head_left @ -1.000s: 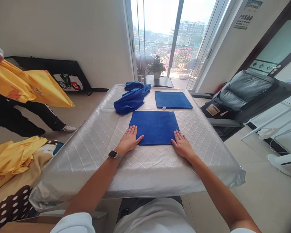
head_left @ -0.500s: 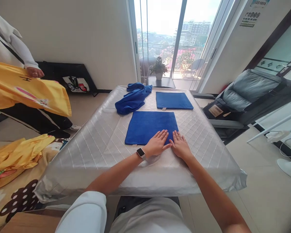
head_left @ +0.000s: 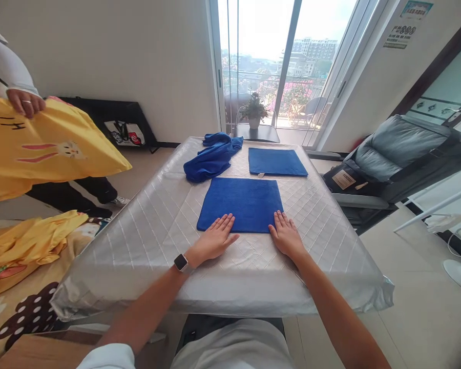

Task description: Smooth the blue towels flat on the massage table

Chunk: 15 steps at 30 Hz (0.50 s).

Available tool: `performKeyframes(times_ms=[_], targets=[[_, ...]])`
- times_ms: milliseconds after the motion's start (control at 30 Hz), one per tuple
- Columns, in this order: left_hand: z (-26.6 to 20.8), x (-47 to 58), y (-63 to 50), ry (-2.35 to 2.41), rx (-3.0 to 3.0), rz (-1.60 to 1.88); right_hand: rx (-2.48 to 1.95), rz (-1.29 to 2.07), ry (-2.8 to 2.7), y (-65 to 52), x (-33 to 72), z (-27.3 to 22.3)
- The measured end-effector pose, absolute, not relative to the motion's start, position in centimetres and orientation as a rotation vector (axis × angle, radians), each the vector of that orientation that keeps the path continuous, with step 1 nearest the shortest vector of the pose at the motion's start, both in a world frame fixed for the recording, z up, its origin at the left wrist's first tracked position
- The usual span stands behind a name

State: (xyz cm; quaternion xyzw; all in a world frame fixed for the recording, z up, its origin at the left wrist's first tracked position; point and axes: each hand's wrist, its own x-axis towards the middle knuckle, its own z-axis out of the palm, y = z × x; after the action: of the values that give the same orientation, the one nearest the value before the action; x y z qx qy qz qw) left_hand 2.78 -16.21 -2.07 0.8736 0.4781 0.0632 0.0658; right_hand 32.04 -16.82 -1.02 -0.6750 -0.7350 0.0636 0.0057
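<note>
A flat blue cloth cover (head_left: 246, 202), roughly square, lies on the table in front of me. My left hand (head_left: 215, 238) rests on its near edge left of the middle, palm down with the fingers stretched out. On the near right corner my right hand (head_left: 286, 230) lies flat, thumb apart from the fingers. Farther back, a second flat blue cover (head_left: 277, 162) shows a small white tag at its near edge. To its left is a crumpled blue cloth (head_left: 211, 159).
Silver quilted sheeting covers the table (head_left: 130, 246). At left a person's hand (head_left: 26, 102) holds up a yellow cloth (head_left: 57, 141) with a rabbit print; more yellow fabric (head_left: 26, 246) lies below. A grey armchair (head_left: 403, 159) stands right, a potted plant (head_left: 254, 110) behind the table.
My left hand has slid left along the near edge of the blue cover, away from my right hand, which stays at the corner. The other person's yellow cloth has spread and shifted.
</note>
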Motion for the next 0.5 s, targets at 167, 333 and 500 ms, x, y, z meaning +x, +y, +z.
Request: performKeyframes(times_ms=[167,333,500], targets=[[-2.9,-1.1,-17.7,1.573,2.618,0.234,-2.123,0.187,-2.299,-16.9,32.1,-0.8],[-2.7,-0.9,-18.9,1.586,2.630,0.398,-2.138,0.205,-2.299,-17.0,32.1,-0.4],[-2.3,-0.9,-19.2,1.568,2.627,0.479,-2.136,0.206,-2.311,-16.9,32.2,-0.4]])
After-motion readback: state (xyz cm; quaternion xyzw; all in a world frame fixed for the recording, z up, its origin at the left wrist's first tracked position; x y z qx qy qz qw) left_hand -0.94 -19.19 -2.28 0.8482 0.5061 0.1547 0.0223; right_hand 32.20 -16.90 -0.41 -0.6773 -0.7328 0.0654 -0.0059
